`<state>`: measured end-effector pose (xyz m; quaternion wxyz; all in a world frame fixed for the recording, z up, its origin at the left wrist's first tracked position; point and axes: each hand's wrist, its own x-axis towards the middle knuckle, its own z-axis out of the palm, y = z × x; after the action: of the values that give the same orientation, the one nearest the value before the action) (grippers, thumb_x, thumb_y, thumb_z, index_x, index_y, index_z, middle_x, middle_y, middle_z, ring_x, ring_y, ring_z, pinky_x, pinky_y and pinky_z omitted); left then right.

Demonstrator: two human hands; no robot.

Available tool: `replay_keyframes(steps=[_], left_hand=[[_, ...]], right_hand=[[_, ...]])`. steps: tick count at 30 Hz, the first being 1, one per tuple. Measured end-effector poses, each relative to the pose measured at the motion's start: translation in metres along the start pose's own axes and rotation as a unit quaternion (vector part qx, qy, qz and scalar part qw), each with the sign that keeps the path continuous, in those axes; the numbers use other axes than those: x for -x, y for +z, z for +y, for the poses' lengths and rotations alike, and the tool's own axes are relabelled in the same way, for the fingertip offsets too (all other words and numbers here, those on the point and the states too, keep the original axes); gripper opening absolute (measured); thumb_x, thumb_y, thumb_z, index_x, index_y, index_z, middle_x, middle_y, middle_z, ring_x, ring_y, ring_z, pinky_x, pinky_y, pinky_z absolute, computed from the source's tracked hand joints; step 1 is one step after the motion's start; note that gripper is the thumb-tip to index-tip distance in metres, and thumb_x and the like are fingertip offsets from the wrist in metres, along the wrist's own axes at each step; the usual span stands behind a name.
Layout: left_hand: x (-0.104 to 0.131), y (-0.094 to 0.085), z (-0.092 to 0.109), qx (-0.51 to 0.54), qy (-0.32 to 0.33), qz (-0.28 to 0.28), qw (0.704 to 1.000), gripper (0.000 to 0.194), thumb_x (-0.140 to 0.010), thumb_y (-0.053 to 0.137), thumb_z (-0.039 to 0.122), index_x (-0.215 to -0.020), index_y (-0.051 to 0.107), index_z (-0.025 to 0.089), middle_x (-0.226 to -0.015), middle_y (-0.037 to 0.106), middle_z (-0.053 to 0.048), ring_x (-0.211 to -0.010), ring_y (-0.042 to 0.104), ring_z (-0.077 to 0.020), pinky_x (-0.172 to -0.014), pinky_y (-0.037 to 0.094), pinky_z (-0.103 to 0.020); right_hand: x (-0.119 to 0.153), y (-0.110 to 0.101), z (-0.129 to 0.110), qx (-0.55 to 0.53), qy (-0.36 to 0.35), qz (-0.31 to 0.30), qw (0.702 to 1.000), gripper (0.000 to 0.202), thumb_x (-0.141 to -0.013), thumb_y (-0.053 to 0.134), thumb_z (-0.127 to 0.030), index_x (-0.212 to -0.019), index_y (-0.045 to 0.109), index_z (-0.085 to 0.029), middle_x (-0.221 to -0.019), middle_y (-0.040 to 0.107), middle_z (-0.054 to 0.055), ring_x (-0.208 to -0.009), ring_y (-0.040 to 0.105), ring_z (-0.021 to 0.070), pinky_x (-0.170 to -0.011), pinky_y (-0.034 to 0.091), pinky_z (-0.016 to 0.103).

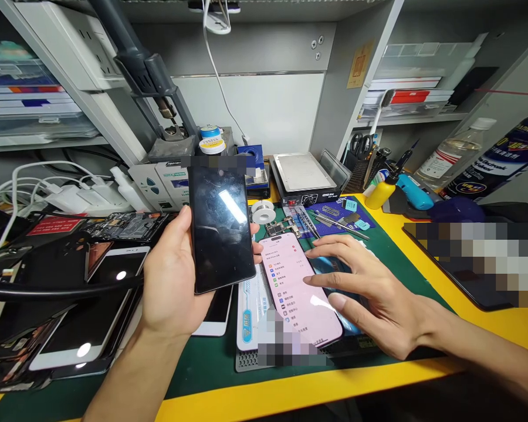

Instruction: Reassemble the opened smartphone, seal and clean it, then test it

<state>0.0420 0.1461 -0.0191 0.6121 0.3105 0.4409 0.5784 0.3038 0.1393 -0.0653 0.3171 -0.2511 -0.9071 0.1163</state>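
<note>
- Nearest us: our left hand (171, 275), thumb and fingertips pinching a dark-screened smartphone (223, 228) by its side edges.
- Right of that hand, beneath the fingertips of our right hand (374, 287): a lit smartphone (290, 275), face up, settings list showing.
- Right fingers spread; screen contact, we cannot tell.
- Step in hand, we judge: working through that list. Next move calls for one steady fingertip.

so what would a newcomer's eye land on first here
The lit pink-screened phone probably comes first, lying near the middle with the right hand over its edge. Left of it, the left hand holds up a dark-screened phone. A bright yellow bottle sits farther back, on the right.
</note>
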Motion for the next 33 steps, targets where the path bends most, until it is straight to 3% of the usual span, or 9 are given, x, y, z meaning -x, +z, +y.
replay_keyframes(steps=[17,26,33], left_hand=[[0.0009,-0.0004,0.0001,-0.007,-0.008,-0.001,1.000,0.057,-0.099,0.035,0.048,-0.113,0.071,0.006,-0.100,0.077,-0.024,-0.076,0.076,-0.0354,-0.073,0.063,-0.051],[0.0006,-0.0019,-0.0004,-0.011,-0.001,-0.014,1.000,0.056,-0.101,0.031,0.045,-0.121,0.068,0.009,-0.098,0.077,-0.022,-0.076,0.076,-0.0354,-0.071,0.063,-0.052],[0.0002,-0.0029,-0.0019,-0.012,0.008,-0.022,1.000,0.056,-0.101,0.030,0.046,-0.122,0.068,0.010,-0.097,0.078,-0.020,-0.075,0.076,-0.0343,-0.070,0.063,-0.051]], right_hand=[[-0.0019,-0.0007,-0.0012,-0.022,-0.029,0.017,0.999,0.027,-0.085,0.057,-0.012,-0.103,0.077,-0.013,-0.121,0.063,0.017,-0.121,0.053,0.0337,-0.100,0.047,0.056],[0.0019,0.0030,0.0005,-0.033,-0.008,0.021,0.999,0.027,-0.087,0.058,-0.016,-0.105,0.077,-0.018,-0.121,0.064,0.016,-0.121,0.053,0.0346,-0.099,0.047,0.057],[-0.0010,0.0012,-0.0005,-0.029,-0.031,0.023,0.999,0.027,-0.085,0.057,-0.014,-0.102,0.078,-0.016,-0.116,0.066,0.016,-0.118,0.056,0.0341,-0.098,0.049,0.056]])
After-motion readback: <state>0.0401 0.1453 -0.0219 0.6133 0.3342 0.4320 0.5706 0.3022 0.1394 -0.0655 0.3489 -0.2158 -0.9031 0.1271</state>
